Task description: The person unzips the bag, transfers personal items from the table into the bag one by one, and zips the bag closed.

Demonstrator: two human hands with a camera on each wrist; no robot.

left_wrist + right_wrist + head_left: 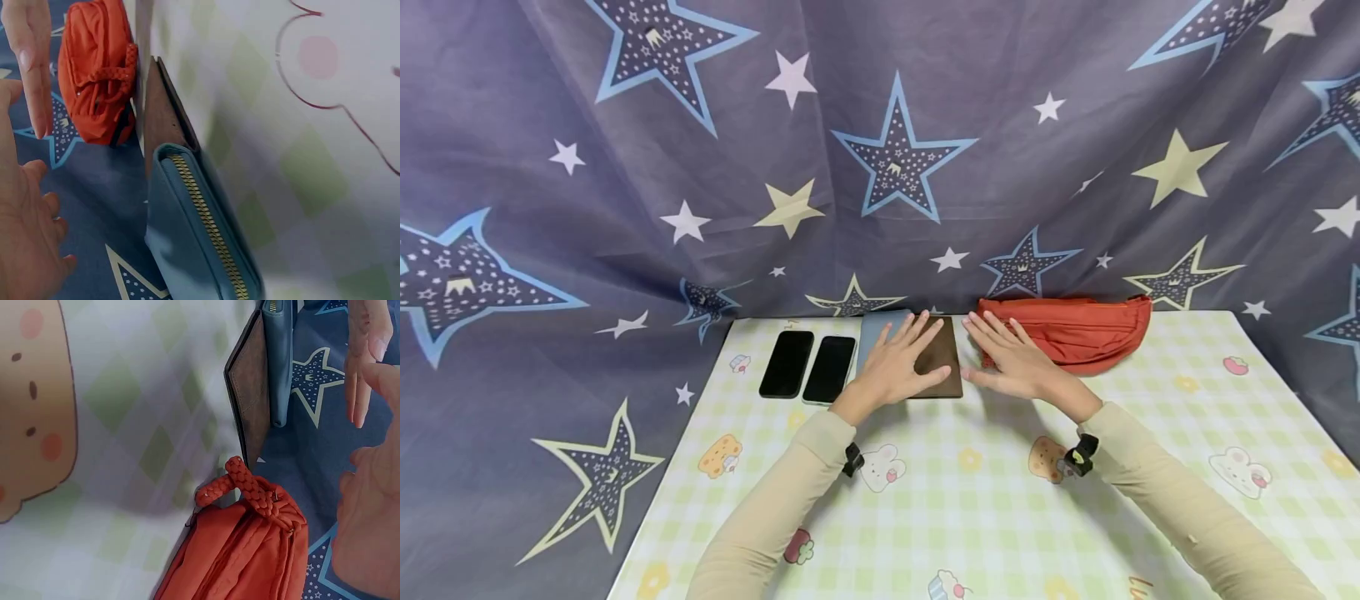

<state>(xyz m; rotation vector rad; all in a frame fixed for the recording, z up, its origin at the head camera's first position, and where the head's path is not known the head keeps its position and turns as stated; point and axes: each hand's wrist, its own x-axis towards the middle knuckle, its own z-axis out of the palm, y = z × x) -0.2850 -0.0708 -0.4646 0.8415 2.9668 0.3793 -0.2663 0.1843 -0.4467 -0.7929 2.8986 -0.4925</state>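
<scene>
My left hand (pixel 895 371), its fingers spread, hovers above a blue zip wallet (pixel 874 327) and a brown wallet (pixel 951 379) at the table's back edge, hiding parts of both. A gold zip runs along the edge of the blue wallet (pixel 200 231) in the left wrist view. My right hand (pixel 1018 367) is also spread and holds nothing; it overlaps the left end of a red pouch bag (pixel 1093 333) in the head view. A braided red cord loop (pixel 240 484) hangs at that end of the bag. Both hands are above the table, palms down.
Two dark smartphones lie side by side left of the wallets: a black phone (pixel 786 364) and a phone with a pale edge (pixel 830 370). A checked green-and-white cloth (pixel 985 525) covers the table. Behind it hangs a dark curtain (pixel 865 250) with stars.
</scene>
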